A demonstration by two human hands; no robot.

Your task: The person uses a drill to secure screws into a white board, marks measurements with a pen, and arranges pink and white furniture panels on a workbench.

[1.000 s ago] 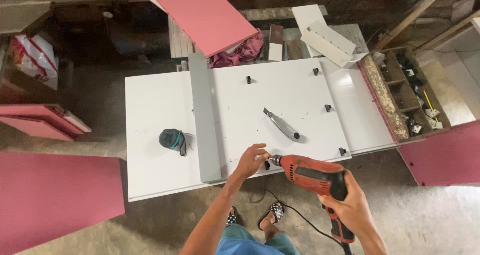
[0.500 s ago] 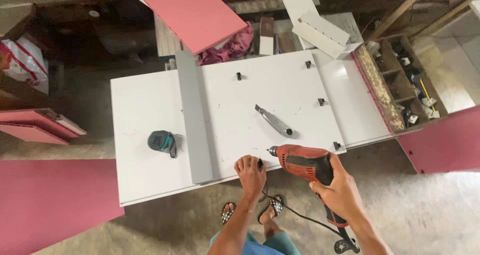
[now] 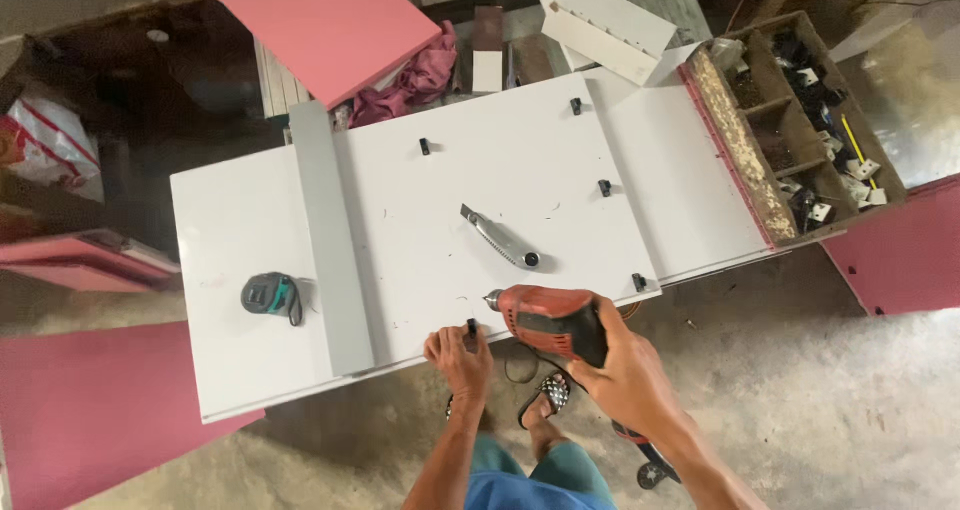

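My right hand [image 3: 625,370] grips a red power drill [image 3: 548,320] held level, its bit pointing left just over the near edge of a white panel [image 3: 500,200]. My left hand [image 3: 460,355] pinches a small black bracket [image 3: 471,326] against that near edge, a little left of the drill tip. A silver utility knife [image 3: 500,238] lies on the panel beyond the drill. Several more small black brackets [image 3: 604,187] are set along the panel's far and right edges.
A tape measure [image 3: 268,295] lies on the lower white board [image 3: 230,230] at left, beside an upright grey strip [image 3: 330,240]. A wooden compartment box of hardware [image 3: 800,120] stands at right. Pink panels [image 3: 320,20] lie around, and the drill's cord runs past my sandalled feet [image 3: 545,395].
My left hand slid back to the panel's near edge and now pinches a bracket there. The drill stays in my right hand with its tip still close to the left hand; my view shifted.
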